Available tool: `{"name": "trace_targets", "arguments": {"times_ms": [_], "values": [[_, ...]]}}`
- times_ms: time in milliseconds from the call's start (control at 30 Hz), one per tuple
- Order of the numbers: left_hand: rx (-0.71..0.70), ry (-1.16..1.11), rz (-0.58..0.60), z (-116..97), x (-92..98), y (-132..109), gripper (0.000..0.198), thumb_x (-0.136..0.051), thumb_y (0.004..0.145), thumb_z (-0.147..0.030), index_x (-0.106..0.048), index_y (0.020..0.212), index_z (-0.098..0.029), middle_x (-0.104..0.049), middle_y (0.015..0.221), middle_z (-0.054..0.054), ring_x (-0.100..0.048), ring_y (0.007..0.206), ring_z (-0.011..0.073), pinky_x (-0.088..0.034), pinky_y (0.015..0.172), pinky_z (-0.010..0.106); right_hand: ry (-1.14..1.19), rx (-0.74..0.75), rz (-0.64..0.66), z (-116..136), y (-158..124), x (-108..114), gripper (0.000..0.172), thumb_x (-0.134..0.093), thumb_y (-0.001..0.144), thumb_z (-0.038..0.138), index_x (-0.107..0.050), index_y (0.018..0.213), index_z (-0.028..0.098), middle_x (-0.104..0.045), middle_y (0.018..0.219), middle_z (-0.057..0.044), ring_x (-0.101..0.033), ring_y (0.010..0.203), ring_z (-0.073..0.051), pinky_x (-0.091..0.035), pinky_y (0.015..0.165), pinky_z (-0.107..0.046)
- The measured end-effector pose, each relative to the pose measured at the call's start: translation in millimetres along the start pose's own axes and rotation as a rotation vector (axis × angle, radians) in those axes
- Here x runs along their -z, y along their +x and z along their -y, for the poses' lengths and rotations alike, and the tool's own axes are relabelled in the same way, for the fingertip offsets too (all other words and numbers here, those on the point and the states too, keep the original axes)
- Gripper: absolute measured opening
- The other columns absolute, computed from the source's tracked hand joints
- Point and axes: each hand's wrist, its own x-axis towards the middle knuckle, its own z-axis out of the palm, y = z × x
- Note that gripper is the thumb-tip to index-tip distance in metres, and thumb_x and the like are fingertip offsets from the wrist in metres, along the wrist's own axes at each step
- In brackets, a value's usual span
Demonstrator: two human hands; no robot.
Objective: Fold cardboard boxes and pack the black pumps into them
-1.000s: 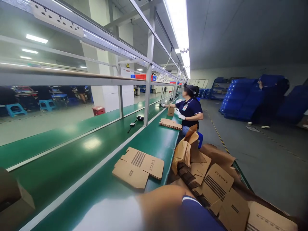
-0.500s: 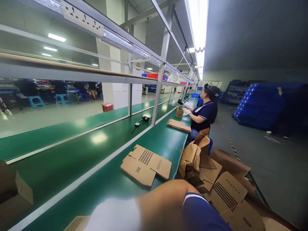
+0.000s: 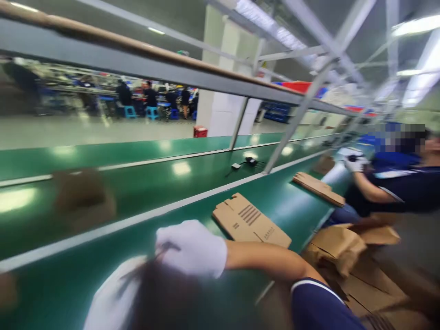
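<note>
My right hand (image 3: 192, 247), in a white glove, is raised over the green bench (image 3: 113, 266) at the lower middle, its fingers curled in. A thin dark strip shows at those fingers; what it belongs to I cannot make out. Lower left of it is my left hand (image 3: 115, 293), also white-gloved and smeared, its fingers hidden. Between and below both hands lies a dark blurred shape (image 3: 158, 298) of unclear kind. Flat folded cardboard boxes (image 3: 252, 220) lie just beyond my right hand, printed with dark stripes.
A blurred brown carton (image 3: 84, 197) stands on the green belt at left. A black adapter (image 3: 250, 161) with its cable lies farther along. More flat cardboard (image 3: 318, 188) is near a co-worker (image 3: 388, 183) at right. Brown paper (image 3: 337, 243) and cardboard fill the lower right. Metal posts (image 3: 299, 114) rise beyond the bench.
The view has swung left, so the co-worker and cardboard appear farther right. My right hand has come up into view from the bottom edge, and my left hand now shows beside it.
</note>
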Motion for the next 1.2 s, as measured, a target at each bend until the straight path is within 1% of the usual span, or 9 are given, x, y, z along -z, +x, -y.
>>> {"name": "trace_targets", "arguments": {"times_ms": [100, 400, 567, 733, 933, 1000, 1067, 1133, 1200], "values": [[0.002, -0.006, 0.032, 9.0, -0.6, 11.5, 0.035, -0.044, 0.087, -0.045, -0.067, 0.095, -0.020, -0.067, 0.101, 0.006, -0.061, 0.097, 0.0240, -0.050, 0.092, 0.041, -0.216, 0.001, -0.031, -16.1, 11.9, -7.1, 0.015, -0.049, 0.080, 0.019, -0.054, 0.093, 0.024, -0.064, 0.081, 0.004, -0.056, 0.069, -0.014, -0.028, 0.059, -0.027], [-0.065, 0.018, 0.078, 7.1, -10.8, 26.1, 0.027, -0.042, 0.093, -0.032, -0.067, 0.098, -0.023, -0.064, 0.086, 0.002, -0.053, 0.083, 0.0194, -0.042, 0.079, 0.035, -0.668, 0.064, -0.171, -31.2, 30.3, -34.9, 0.016, -0.041, 0.083, 0.015, -0.055, 0.077, 0.019, -0.054, 0.061, -0.001, -0.047, 0.054, -0.017, -0.013, 0.055, -0.032], [-0.139, -0.028, 0.102, 12.6, -9.1, 31.0, 0.025, -0.044, 0.092, -0.031, -0.067, 0.095, -0.023, -0.066, 0.090, 0.002, -0.055, 0.085, 0.0190, -0.041, 0.081, 0.035, -0.143, 0.012, 0.118, -34.2, 34.4, -14.2, 0.026, -0.041, 0.080, 0.010, -0.058, 0.093, 0.024, -0.067, 0.085, 0.002, -0.057, 0.071, -0.016, -0.032, 0.062, -0.028], [-0.222, -0.020, 0.123, 14.0, -3.8, 39.7, 0.026, -0.044, 0.092, -0.030, -0.068, 0.091, -0.019, -0.066, 0.090, 0.005, -0.056, 0.085, 0.0189, -0.043, 0.081, 0.034, 0.382, -0.199, 0.230, -35.6, 41.6, 4.3, 0.019, -0.046, 0.079, 0.017, -0.060, 0.092, 0.023, -0.066, 0.088, 0.002, -0.059, 0.080, -0.016, -0.044, 0.070, -0.028], [-0.078, -0.100, 0.048, 41.1, 18.0, 60.6, 0.025, -0.048, 0.089, -0.035, -0.067, 0.091, -0.019, -0.067, 0.093, 0.004, -0.059, 0.087, 0.0187, -0.046, 0.083, 0.033, 0.507, -0.363, -0.108, -79.2, 61.8, 13.7, 0.034, -0.050, 0.081, 0.037, -0.057, 0.110, 0.020, -0.062, 0.116, -0.006, -0.056, 0.108, -0.022, -0.042, 0.095, -0.037], [0.015, -0.099, -0.030, 51.6, 30.4, 66.6, 0.028, -0.049, 0.088, -0.038, -0.065, 0.102, -0.020, -0.066, 0.105, 0.005, -0.059, 0.098, 0.0209, -0.045, 0.092, 0.036, 0.387, -0.437, -0.143, -105.8, 66.1, 12.7, 0.043, -0.049, 0.081, 0.037, -0.053, 0.120, 0.020, -0.055, 0.129, -0.008, -0.050, 0.118, -0.024, -0.037, 0.103, -0.040], [0.044, 0.019, -0.291, 54.2, 42.3, 65.8, 0.035, -0.053, 0.086, -0.039, -0.058, 0.114, -0.018, -0.061, 0.118, 0.008, -0.054, 0.111, 0.0239, -0.041, 0.101, 0.042, 0.290, -0.526, -0.086, -133.1, 65.9, 8.6, 0.048, -0.047, 0.081, 0.038, -0.051, 0.124, 0.018, -0.051, 0.133, -0.009, -0.047, 0.123, -0.025, -0.034, 0.106, -0.040], [-0.060, 0.186, -0.613, 46.4, 49.9, 57.5, 0.038, -0.056, 0.084, -0.032, -0.054, 0.119, -0.017, -0.057, 0.121, 0.011, -0.052, 0.115, 0.0246, -0.039, 0.103, 0.043, 0.257, -0.609, -0.004, -159.1, 60.9, 2.0, 0.050, -0.044, 0.081, 0.040, -0.050, 0.125, 0.016, -0.051, 0.133, -0.009, -0.046, 0.124, -0.025, -0.033, 0.107, -0.039], [-0.296, 0.284, -0.696, 31.1, 50.4, 46.5, 0.035, -0.057, 0.082, -0.022, -0.054, 0.117, -0.017, -0.059, 0.117, 0.011, -0.054, 0.111, 0.0228, -0.043, 0.099, 0.041, 0.247, -0.660, 0.070, -183.4, 52.7, -5.4, 0.052, -0.042, 0.081, 0.042, -0.050, 0.125, 0.016, -0.051, 0.133, -0.009, -0.045, 0.123, -0.025, -0.033, 0.107, -0.038]]}}
